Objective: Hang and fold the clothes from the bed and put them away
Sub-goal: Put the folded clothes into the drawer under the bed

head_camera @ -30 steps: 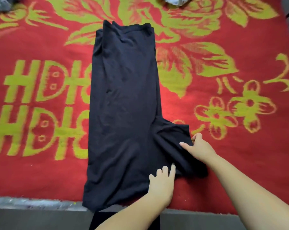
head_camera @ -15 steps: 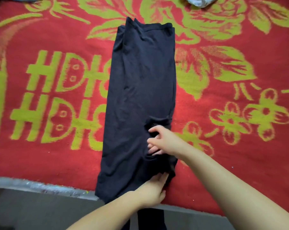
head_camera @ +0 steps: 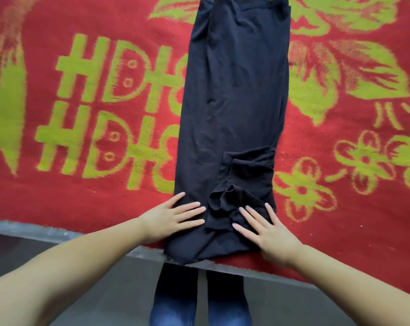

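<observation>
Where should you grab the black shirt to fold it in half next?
Probably the near end of the black shirt, pinching its two bottom corners from the bed's near edge. It lies as a long narrow strip stretching away, sleeve tucked in, so lifting the near end carries it toward the far end. The left hand and right hand already lie flat beside those corners, on the red blanket.

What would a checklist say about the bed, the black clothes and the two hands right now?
Surface: red blanket with green flowers and letters covers the bed.
Job's things: black garment lies in a long strip, its sleeve folded onto it, near end bunched.
Clutter: nothing seen.
Grippers: left hand and right hand rest flat, fingers straight, on the garment's near end.
Cables: nothing seen.
Surroundings: grey floor; the person's jeans below the bed edge.
</observation>
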